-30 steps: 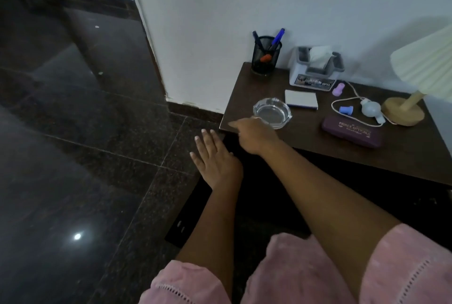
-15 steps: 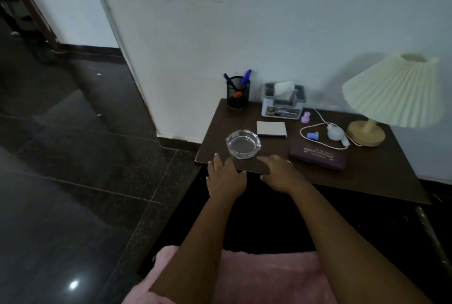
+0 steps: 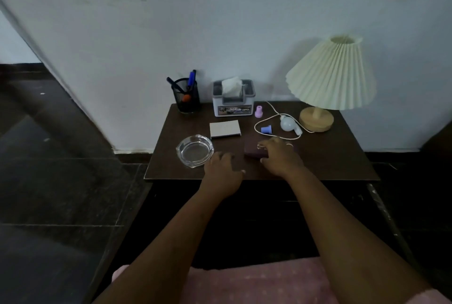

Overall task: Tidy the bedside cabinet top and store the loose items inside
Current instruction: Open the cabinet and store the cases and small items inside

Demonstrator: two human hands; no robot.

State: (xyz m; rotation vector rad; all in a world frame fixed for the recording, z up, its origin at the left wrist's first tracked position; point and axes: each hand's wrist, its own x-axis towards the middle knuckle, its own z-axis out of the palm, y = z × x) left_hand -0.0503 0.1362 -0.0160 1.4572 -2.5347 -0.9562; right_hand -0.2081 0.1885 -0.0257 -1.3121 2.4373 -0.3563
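Observation:
The dark wooden bedside cabinet top (image 3: 337,157) carries loose items. My right hand (image 3: 281,158) lies over the right part of a purple case (image 3: 254,150), fingers over its far edge and thumb at its near edge. Resting on the top near the front edge, my left hand (image 3: 223,172) holds nothing, its fingers loosely curled just right of a glass ashtray (image 3: 194,150). Behind them lie a white flat box (image 3: 225,128), a blue plastic piece (image 3: 266,129), a pink plastic piece (image 3: 258,111) and a white bulb on a cable (image 3: 287,124). The cabinet front below is dark and indistinct.
A mesh pen holder (image 3: 187,99) and a grey tissue box (image 3: 233,100) stand at the back by the white wall. A pleated lamp (image 3: 330,78) stands at the back right. Dark tiled floor (image 3: 61,181) stretches to the left.
My right hand has moved right from beside the ashtray onto the purple case. My left hand has come up from below onto the cabinet top. The view has risen and drawn back.

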